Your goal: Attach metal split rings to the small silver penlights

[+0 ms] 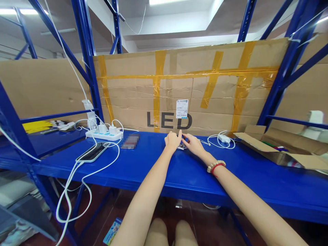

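My left hand point(172, 140) is over the blue shelf top, fingers curled inward and thumb raised. Close beside it on the right is my right hand point(192, 143), its thumb and fingers bent toward the left thumb. Whatever the fingertips hold is too small or hidden to make out. Below and between the hands lies a small cluster of shiny metal and white pieces point(181, 147), partly covered by them. A few thin silvery pieces point(205, 142) lie just right of my right hand. A beaded bracelet and a red cord are on my right wrist.
At left are a white power strip point(104, 134) with plugs, a phone point(93, 152) with cables, and a blurred flat item point(130, 141). A white charger with cable point(224, 138) and an open cardboard box point(279, 150) stand right. A taped cardboard panel point(128, 95) closes the back.
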Motion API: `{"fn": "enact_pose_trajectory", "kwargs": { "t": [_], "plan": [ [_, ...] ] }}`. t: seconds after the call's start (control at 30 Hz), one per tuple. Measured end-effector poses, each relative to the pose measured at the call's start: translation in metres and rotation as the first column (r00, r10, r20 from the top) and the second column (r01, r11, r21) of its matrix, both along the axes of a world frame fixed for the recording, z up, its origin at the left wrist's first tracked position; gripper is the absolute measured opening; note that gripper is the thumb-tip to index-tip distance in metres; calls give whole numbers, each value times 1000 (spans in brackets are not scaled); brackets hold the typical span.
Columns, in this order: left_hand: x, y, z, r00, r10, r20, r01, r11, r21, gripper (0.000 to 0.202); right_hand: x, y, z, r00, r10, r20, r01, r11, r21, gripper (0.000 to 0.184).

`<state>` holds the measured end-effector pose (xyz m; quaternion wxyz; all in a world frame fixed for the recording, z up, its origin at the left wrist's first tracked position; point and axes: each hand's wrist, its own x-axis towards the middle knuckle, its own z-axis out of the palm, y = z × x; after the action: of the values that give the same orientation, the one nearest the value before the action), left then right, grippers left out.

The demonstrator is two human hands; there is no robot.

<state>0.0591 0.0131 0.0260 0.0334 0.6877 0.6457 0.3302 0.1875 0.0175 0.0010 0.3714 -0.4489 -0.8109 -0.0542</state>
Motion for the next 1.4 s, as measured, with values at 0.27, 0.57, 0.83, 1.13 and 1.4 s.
{"fn": "enact_pose_trajectory", "kwargs": {
  "t": [0.27,0.57,0.83,1.13,1.4],
  "plan": [
    [0,0,-1,999,-11,-48,8,998,-60,47,1,0,-3,995,-40,88,42,999,-19,32],
    [-1,-3,2,984,-118,-134,125,991,40,42,1,-1,-1,999,14,32,-10,993,-120,30],
    [-7,-2,4,979,-149,-138,151,989,5,41,0,-3,0,998,62,-28,-66,979,-194,29],
    [-7,-2,6,981,-138,-137,145,989,41,44,1,0,-2,980,139,-139,-167,962,-215,30],
    [-6,-3,6,982,-131,-135,143,986,81,43,-1,-1,-2,943,184,-277,-269,912,-309,34]
  ]
}}
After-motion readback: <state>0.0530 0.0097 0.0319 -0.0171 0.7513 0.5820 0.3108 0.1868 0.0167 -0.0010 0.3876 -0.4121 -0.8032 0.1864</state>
